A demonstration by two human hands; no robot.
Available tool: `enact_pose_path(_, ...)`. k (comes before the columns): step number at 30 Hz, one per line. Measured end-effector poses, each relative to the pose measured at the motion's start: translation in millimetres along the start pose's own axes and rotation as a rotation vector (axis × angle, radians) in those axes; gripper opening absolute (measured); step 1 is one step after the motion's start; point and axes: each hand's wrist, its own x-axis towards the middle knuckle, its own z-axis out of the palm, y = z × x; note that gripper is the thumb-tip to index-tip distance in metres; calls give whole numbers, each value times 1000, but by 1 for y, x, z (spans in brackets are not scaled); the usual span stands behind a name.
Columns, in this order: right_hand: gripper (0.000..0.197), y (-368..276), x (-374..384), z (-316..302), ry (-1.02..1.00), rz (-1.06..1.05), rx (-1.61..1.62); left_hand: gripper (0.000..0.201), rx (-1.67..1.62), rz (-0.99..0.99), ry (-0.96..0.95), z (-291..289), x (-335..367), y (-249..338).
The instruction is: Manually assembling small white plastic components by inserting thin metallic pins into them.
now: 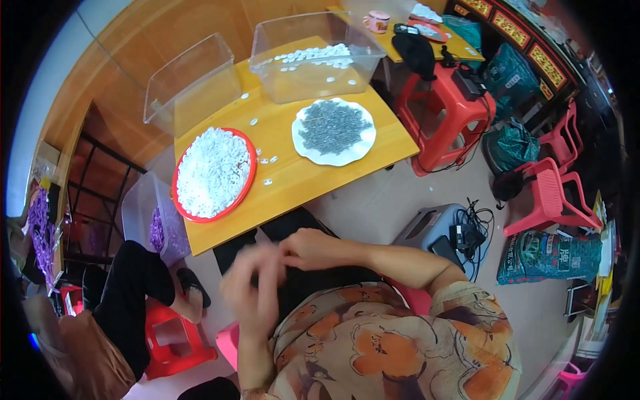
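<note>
Two bare hands of mine meet over my dark lap, just off the near edge of the table. My left hand [253, 283] is raised and blurred, its fingers bent. My right hand [310, 248] comes in from the side with fingers curled and drawn together, their tips close against the left. I cannot tell whether either is pinching anything.

Nearest to them, on the yellow table [300, 190], is a round red tray [253, 160] heaped with small white pieces [213, 173]. To its right is a white wavy-rimmed plate [337, 159] bearing a mound of thin grey bits [333, 127]. A few loose white pieces [268, 181] lie between the two. Farther back there's a clear bin [313, 87] with more white pieces in it, and another clear bin [193, 77] at the far left.

Beyond the table on my left, a clear tub [137, 203] holds purple things, near a seated person's dark-trousered leg [133, 287] and a red stool [157, 363]. On my right are a grey-blue case [417, 230] with black cables, a tall red stool [437, 123], a pink chair [550, 193] and a green sack [550, 257].
</note>
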Motion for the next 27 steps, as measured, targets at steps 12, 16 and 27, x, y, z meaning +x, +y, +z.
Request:
enact_pose_path(12,19,-6,-2,8,-274,126,-55,38,865,204,-199,60,76,-155)
enact_pose_path(16,16,4,-2,-3,-229,115,-27,34,803,229,-172,59,71,-156)
enact_pose_path(27,15,36,-8,-145,734,524,-682,43,593,331,-223,39,58,-153)
